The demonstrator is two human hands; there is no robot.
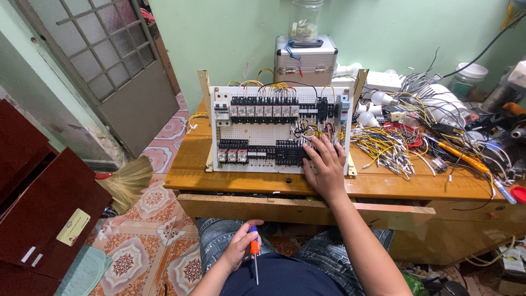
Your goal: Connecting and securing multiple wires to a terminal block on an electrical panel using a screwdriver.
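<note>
Panel (257, 134) was white, carrying black relay rows with red-marked faces and yellow wiring along the top. Screwdriver (255, 249) handle was orange with a blue end, in the left hand (239, 248). Table (246, 178) was honey-brown wood. Wall (230, 38) was pale green. Floor tiles (159, 241) showed a pink and cream floral pattern. Case (305, 59) was silver. Cabinet (44, 214) was dark red-brown. Broom (130, 183) was straw-coloured. Jeans (219, 238) were grey-blue.

Right hand (324, 164) extended forward, fingers spread, palm down; left hand (241, 245) low at lap, grip closed.
</note>
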